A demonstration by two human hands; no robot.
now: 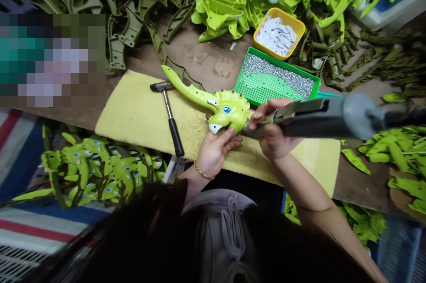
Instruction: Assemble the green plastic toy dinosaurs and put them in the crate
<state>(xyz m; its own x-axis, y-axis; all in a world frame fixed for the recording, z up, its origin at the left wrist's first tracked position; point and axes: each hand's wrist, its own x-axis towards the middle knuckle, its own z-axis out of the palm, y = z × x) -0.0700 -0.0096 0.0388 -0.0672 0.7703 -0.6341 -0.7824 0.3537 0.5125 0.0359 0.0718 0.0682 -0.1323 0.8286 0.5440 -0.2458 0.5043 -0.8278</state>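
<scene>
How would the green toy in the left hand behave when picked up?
The toy is probably stiff, since it looks like moulded plastic. It's likely light: similar loose shells look hollow. Its smooth surface may be slippery.

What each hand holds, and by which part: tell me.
The left hand holds the green toy head by its lower edge near the white beak; the right hand grips the power tool by its front end.

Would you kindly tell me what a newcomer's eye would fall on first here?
Probably the central lime-green toy dinosaur in the left hand and the power screwdriver in the right hand beside it. Beyond them stands a green basket of screws; a hammer lies on the left of the yellow mat.
</scene>
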